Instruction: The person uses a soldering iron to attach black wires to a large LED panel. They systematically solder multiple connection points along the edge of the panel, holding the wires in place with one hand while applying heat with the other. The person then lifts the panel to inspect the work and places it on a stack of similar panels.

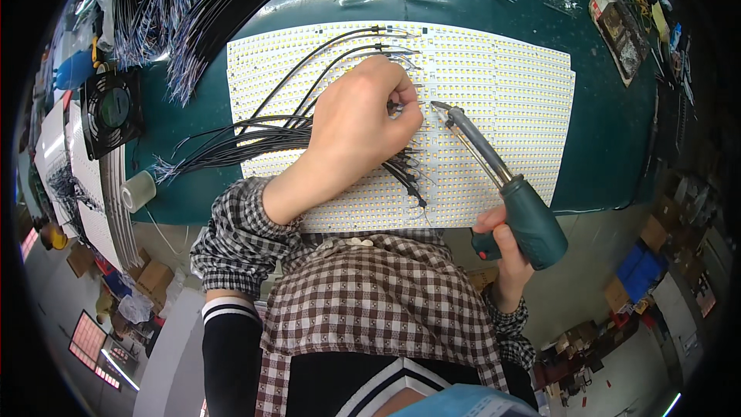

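Observation:
A white LED board panel point(525, 108), covered with rows of small yellow dots, lies on the green table in front of me. My left hand point(363, 112) is closed over its middle, the fingers pinching a thin black cable point(394, 107) near the central seam. My right hand point(505, 259) grips the dark green handle of a soldering gun point(532, 224) at the panel's near right edge. Its tip points at the seam just right of my left fingers. Several black cables point(255, 139) run across the panel's left half, two with their ends at the seam farther up. The exact tip contact is too small to tell.
A large bundle of black cables point(224, 15) with stripped ends arcs along the back. On the left are a black fan point(112, 112), stacked white boards point(108, 201) and a white spool point(139, 191). A dirty, dark-stained box point(617, 27) lies at the far right.

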A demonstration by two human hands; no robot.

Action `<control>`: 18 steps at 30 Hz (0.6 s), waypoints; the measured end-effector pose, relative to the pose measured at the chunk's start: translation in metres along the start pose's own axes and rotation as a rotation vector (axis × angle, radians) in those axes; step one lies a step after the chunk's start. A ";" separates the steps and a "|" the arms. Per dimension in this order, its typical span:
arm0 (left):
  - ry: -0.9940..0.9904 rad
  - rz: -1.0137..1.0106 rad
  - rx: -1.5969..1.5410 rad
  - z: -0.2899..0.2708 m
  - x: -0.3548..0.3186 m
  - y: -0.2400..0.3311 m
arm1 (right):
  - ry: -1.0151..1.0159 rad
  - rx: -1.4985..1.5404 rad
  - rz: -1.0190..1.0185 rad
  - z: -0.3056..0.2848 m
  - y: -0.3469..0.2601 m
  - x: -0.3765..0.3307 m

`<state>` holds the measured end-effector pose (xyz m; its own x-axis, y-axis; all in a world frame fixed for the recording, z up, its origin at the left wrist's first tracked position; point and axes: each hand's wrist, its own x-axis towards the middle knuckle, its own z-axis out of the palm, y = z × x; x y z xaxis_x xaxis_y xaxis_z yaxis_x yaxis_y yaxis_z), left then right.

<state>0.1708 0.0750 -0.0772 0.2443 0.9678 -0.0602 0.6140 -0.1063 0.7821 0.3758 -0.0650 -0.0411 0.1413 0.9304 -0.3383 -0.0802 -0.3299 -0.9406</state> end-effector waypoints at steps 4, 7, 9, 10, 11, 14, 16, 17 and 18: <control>-0.006 -0.004 0.022 -0.001 -0.001 0.001 | 0.049 -0.008 0.069 0.003 -0.001 -0.002; 0.006 -0.002 0.019 0.001 -0.001 0.000 | 0.060 -0.003 0.072 0.004 -0.001 -0.001; 0.007 -0.009 0.021 0.000 -0.001 0.001 | 0.066 -0.024 0.077 0.004 -0.001 -0.001; 0.008 -0.012 0.022 0.000 -0.001 0.001 | 0.069 -0.033 0.079 0.004 -0.001 -0.001; 0.024 0.000 0.008 0.001 -0.001 0.000 | 0.063 -0.026 0.080 0.004 -0.001 -0.001; 0.054 0.023 -0.012 0.005 -0.002 -0.002 | 0.058 -0.007 0.079 0.003 0.000 -0.001; 0.052 0.019 0.004 0.004 -0.002 -0.002 | 0.068 0.002 0.069 0.004 -0.001 0.000; 0.061 0.022 0.002 0.005 -0.002 -0.002 | 0.069 -0.003 0.071 0.004 -0.001 0.000; 0.069 0.025 0.001 0.005 -0.003 -0.001 | 0.070 -0.008 0.073 0.004 -0.001 -0.001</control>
<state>0.1731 0.0714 -0.0813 0.2075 0.9782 0.0024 0.6088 -0.1310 0.7825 0.3717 -0.0647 -0.0402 0.2037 0.8905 -0.4069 -0.0847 -0.3981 -0.9134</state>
